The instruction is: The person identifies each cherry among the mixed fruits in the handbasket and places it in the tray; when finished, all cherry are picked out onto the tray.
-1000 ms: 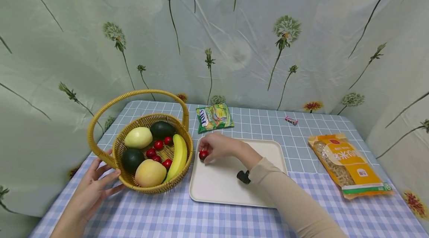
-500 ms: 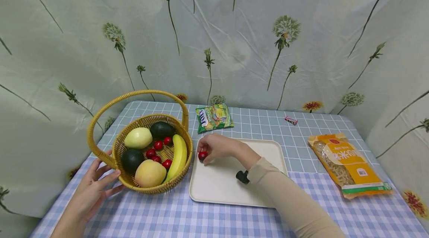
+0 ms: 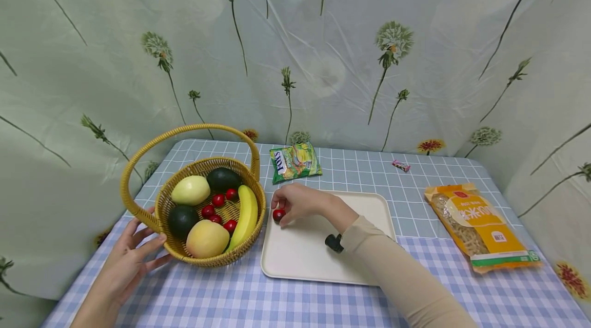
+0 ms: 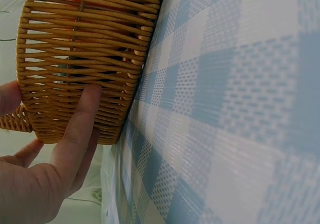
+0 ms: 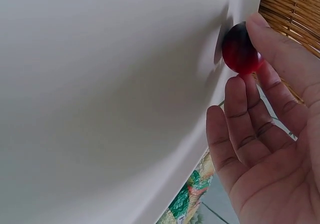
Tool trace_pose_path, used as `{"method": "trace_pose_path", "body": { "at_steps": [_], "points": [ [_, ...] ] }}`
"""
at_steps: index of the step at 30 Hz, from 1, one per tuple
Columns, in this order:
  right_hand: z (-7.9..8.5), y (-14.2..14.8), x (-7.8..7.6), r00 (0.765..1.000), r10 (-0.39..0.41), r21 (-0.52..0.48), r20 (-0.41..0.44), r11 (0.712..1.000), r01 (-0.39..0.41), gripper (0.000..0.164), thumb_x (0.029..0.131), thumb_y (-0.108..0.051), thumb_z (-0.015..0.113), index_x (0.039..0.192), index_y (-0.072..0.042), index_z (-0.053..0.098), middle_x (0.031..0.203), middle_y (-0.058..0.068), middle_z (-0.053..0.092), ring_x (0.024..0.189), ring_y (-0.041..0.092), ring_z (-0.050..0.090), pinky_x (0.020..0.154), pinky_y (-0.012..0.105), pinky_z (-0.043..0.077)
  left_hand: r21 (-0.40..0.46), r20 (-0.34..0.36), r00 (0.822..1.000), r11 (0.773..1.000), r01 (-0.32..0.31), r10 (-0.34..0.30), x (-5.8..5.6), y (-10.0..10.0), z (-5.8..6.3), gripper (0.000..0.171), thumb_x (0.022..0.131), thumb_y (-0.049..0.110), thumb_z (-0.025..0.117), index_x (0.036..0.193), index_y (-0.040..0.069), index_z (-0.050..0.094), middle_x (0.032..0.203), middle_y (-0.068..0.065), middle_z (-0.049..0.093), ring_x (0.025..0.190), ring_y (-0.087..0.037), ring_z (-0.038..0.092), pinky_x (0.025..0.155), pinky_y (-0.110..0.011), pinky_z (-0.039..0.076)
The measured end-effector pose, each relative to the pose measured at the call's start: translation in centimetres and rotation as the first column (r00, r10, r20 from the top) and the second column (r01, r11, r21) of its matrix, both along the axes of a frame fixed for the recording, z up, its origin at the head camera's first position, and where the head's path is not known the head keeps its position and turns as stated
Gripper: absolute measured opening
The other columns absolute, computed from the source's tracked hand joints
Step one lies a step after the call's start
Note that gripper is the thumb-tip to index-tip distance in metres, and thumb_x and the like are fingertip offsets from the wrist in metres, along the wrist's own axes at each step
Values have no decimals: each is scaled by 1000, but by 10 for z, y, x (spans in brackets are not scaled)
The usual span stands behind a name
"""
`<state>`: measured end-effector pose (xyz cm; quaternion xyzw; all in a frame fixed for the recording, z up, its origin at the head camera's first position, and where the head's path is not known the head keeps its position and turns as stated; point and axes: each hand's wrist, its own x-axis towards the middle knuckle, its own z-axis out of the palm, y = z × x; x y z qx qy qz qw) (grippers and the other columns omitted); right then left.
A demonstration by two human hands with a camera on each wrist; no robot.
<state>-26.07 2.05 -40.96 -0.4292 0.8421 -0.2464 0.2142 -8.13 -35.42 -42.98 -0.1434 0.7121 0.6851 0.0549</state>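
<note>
Over the left end of a white tray [image 3: 295, 261], my right hand [image 3: 300, 202] pinches a dark red cherry [image 3: 278, 215] between thumb and fingers. The right wrist view shows this cherry [image 5: 241, 49] close to the tray's wall; whether it touches the tray I cannot tell. My left hand [image 3: 126, 261] rests against the left side of a yellow wicker basket [image 3: 217, 261], fingers spread. Its fingertips touch the weave in the left wrist view. Inside the basket lie a banana [image 3: 245, 217], a peach [image 3: 207, 238], a pale green fruit [image 3: 190, 189], two dark avocados [image 3: 223, 179] and several cherries [image 3: 208, 210].
A green Fox's candy bag [image 3: 296, 162] lies behind the tray. Farther right are a small pink wrapped candy [image 3: 401, 166] and an orange food packet [image 3: 480, 228]. The basket's tall handle [image 3: 184, 130] arches above the fruit. A floral curtain [image 3: 323, 61] hangs behind the table.
</note>
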Motion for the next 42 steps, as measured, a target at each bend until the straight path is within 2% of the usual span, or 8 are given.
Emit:
{"method": "trace_pose_path", "body": {
  "at_steps": [11,18,22,25,30,38,42],
  "points": [
    [8,2,-1,1000,8,-1,-21,1000,-8,38,85,-14,92,117,-7,72,96,2,68,86,7,57,81,20,50,12,15,1000,1000,-14,13,-1,1,2,79,109,14,64,166,44,17,137,9,41,108,5,64,86,-36,64],
    [27,6,-6,999,-3,-16,-42,1000,3,37,91,-17,87,123,-4,72,106,11,71,95,15,61,86,22,50,16,3,1000,1000,-1,1,1,0,0,79,110,14,62,167,43,16,140,6,39,108,3,66,86,-35,63],
    [40,7,-9,998,3,-29,-65,1000,-5,36,93,-17,86,123,-3,72,110,15,72,97,15,63,90,23,52,39,-19,1000,999,-8,8,3,0,-1,75,110,11,61,165,42,20,133,12,46,106,0,68,84,-35,63],
    [50,6,-11,998,-2,-40,-64,999,0,31,95,-18,85,121,-6,72,110,12,73,97,13,63,91,24,53,54,-36,999,998,-12,14,4,1,-1,73,110,10,61,163,41,23,129,16,50,105,-3,69,83,-35,63],
    [66,-3,-9,998,2,-48,-63,999,-5,26,99,-20,81,121,-10,71,103,2,71,95,13,63,88,24,54,28,-36,999,1000,-5,6,4,1,0,73,110,11,62,163,42,22,136,7,43,106,-1,67,84,-35,63],
    [81,-32,-3,994,69,-22,-79,997,-71,31,103,-24,76,128,-6,70,102,1,72,92,13,63,84,24,53,-31,-20,1000,999,19,-19,-1,2,2,87,109,14,63,172,38,9,151,-8,31,108,4,62,87,-38,64],
    [83,-49,1,993,91,5,-77,996,-91,30,104,-26,75,129,-9,71,104,1,73,94,13,63,85,22,54,-60,-37,999,998,32,-35,-1,2,2,92,109,11,64,173,37,4,154,-15,28,107,3,62,87,-40,65]
  ]
}}
